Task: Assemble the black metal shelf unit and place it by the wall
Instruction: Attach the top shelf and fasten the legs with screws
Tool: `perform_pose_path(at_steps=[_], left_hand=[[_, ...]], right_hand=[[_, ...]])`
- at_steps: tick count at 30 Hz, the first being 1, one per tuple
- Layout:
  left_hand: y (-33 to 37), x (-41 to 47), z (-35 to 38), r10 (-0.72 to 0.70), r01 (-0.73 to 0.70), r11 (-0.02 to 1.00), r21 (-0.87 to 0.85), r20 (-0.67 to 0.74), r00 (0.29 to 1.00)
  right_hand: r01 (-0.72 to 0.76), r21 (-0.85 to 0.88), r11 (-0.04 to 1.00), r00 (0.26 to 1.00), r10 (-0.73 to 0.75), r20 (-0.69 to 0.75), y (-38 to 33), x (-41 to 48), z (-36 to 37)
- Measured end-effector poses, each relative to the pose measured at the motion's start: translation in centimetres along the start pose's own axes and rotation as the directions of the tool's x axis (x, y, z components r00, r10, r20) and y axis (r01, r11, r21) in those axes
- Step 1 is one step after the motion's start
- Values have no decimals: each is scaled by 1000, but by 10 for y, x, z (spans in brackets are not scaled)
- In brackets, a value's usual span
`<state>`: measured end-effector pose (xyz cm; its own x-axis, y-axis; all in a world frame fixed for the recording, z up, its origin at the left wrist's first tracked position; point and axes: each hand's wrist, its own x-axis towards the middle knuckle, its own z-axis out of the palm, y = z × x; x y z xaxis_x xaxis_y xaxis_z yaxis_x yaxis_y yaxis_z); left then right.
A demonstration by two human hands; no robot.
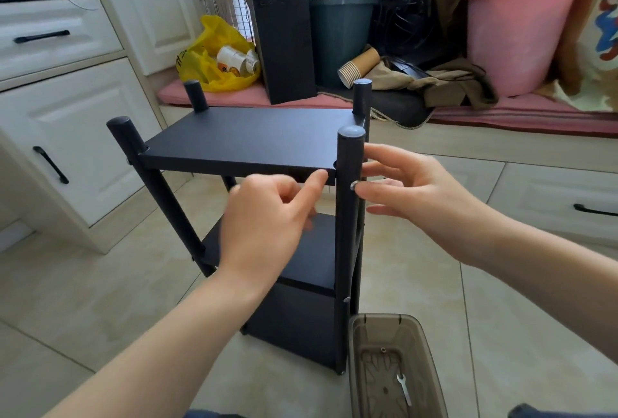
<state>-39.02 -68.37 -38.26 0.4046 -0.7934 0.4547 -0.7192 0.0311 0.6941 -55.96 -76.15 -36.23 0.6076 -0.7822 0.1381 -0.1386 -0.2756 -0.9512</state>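
I have the black shelf unit (240, 136) upright on the tiled floor (83, 283), near white cabinets (73, 150). My right grip (418, 193) is spread, one fingertip on a silver screw (353, 185) in the near right post. My left grip (264, 220) holds nothing, its forefinger straight against the top shelf's front edge. A brown tray (357, 350) sits just beside the unit.

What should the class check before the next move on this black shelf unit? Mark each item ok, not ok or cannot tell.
1. Is the screw in the near right post? Ok; a right hand fingertip touches it.
2. Is the screw fully tight? Cannot tell.
3. Is the top shelf steadied? Ok; the left hand forefinger touches its front edge.
4. Is the wrench within reach? Ok; it lies in the brown tray.
5. Is the shelf unit moved to its place? Not ok; it stands on open floor.
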Motion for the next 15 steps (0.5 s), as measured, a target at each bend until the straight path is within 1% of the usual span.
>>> perform_pose_path(at_steps=[1,2,3,4,6,7,8,12,15], left_hand=[[-1,1,-5,187,-168,968,185,-96,978],[-1,3,-7,340,-292,917,272,-147,929],[-3,6,-8,422,-371,883,287,-142,895],[-2,9,-7,455,-416,867,275,-97,885],[-2,17,0,449,-448,861,238,55,892],[-2,19,4,443,-455,864,215,103,890],[0,20,7,438,-454,872,183,121,891],[6,24,7,415,-418,906,61,59,908],[6,26,5,399,-402,914,53,62,915]], right_hand=[[-2,0,1000,1000,2,-4,0,0,-1],[-7,10,1000,1000,7,-5,1,0,-1],[-15,23,1000,1000,15,-5,1,1,-2],[-24,38,999,1000,24,-1,2,1,-3],[-46,78,996,999,45,16,4,1,-5],[-60,100,993,998,57,25,5,2,-6],[-75,116,990,997,71,34,5,2,-7],[-135,189,973,988,118,95,1,3,-10],[-177,225,958,979,148,139,-2,3,-13]])
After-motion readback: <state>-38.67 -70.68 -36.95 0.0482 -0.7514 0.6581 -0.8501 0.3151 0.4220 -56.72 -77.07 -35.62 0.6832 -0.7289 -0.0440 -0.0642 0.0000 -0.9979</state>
